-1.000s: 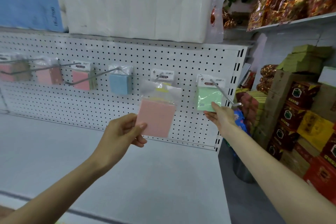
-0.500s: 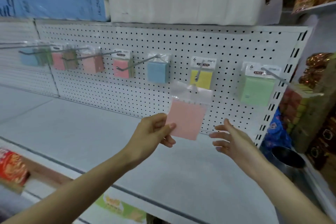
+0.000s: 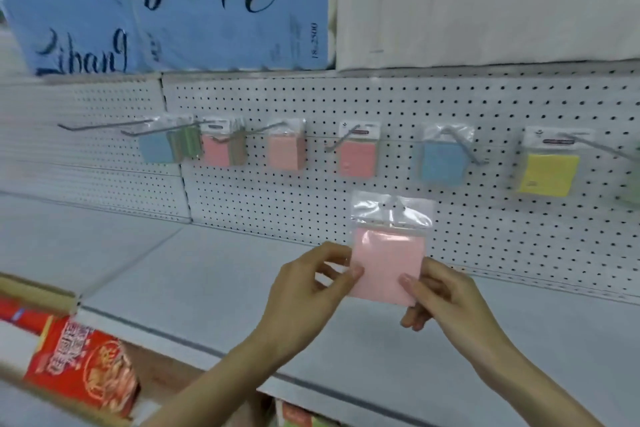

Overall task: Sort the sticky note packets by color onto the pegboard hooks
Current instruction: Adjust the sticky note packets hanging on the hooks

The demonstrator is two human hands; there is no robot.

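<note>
The white pegboard (image 3: 450,107) fills the wall ahead of you, above the grey shelf (image 3: 173,288). On its hooks hang a row of packets, among them a hung pink packet (image 3: 357,159), a blue packet (image 3: 441,161) and a yellow packet (image 3: 549,175). Below these, over the shelf, you hold a loose pink packet (image 3: 389,263) upright. Your left hand (image 3: 304,295) pinches its left edge and your right hand (image 3: 446,298) pinches its lower right corner.

Green packet (image 3: 631,184) cut by right edge; labels (image 3: 557,141) unreadable.
</note>
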